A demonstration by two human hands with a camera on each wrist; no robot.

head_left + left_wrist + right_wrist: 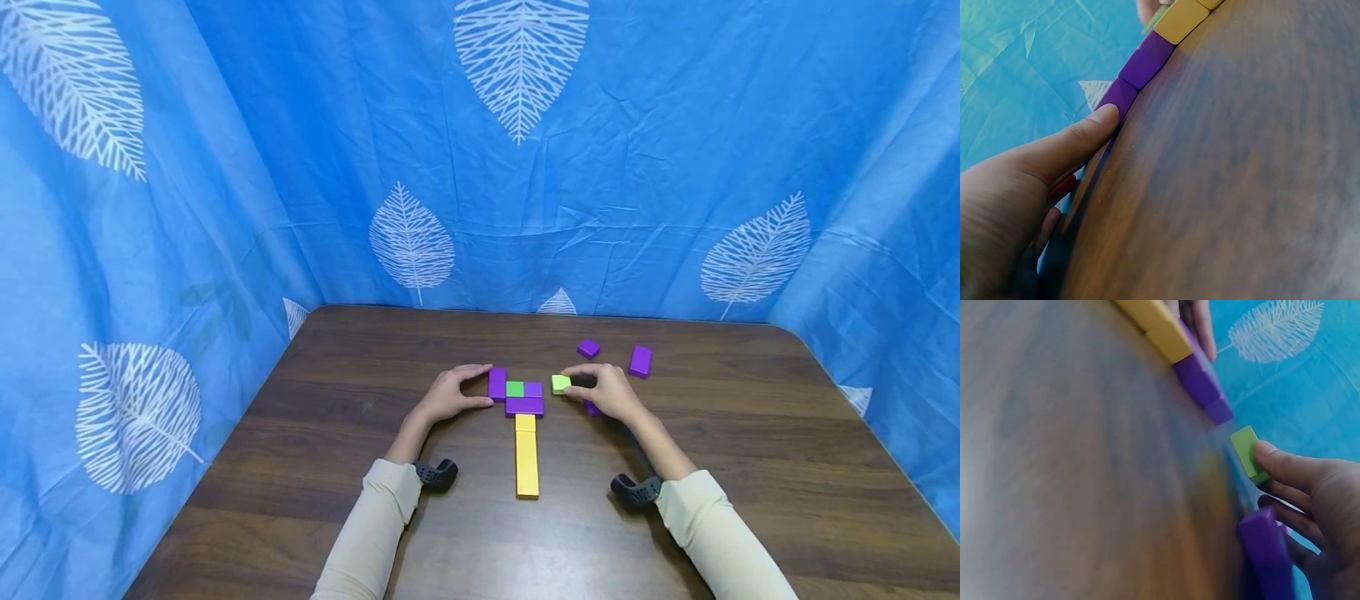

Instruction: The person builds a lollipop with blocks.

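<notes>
My left hand point(446, 395) spans a purple block point(497, 385), thumb at its near end and a finger at its far end. That block forms the left side of a flat arrangement, against a green block point(515, 389). A small purple block point(533, 389) sits right of the green one, and a wide purple block point(524, 407) runs along their near side. Yellow blocks point(527, 462) extend from it toward me like a stem. Between thumb and fingers, my right hand point(609, 392) pinches a light green block point(1247, 450), a little right of the arrangement.
Beyond my right hand lie two loose purple blocks, a small one point(588, 348) and a longer one point(640, 362). Another purple block point(592, 408) is partly hidden beneath that hand. A blue leaf-patterned curtain point(637, 250) borders the brown wooden table point(750, 433).
</notes>
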